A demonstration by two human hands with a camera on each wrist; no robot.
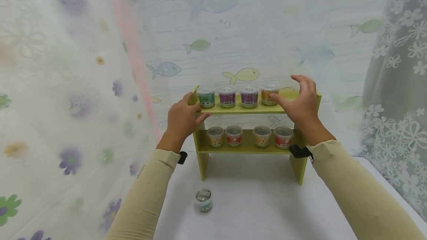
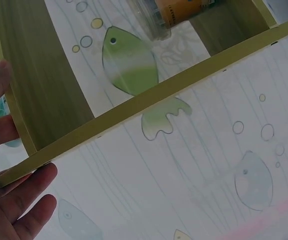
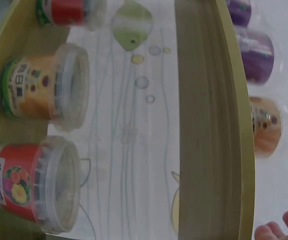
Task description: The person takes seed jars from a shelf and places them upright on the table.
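My left hand grips the upper left corner of a yellow-green two-tier shelf; in the left wrist view its fingers lie on both sides of the side panel. On the top tier stand a teal-labelled lidded cup, two purple-labelled cups and an orange-labelled cup at the right. My right hand is spread beside that orange cup, thumb in front of it and fingers raised; whether the thumb touches it, I cannot tell. In the right wrist view only fingertips show, apart from the cups.
On the lower tier are orange-labelled cups and red-labelled cups, in two pairs with a gap between. A single pale cup stands on the white tabletop, front left of the shelf. Patterned curtains hang behind and beside.
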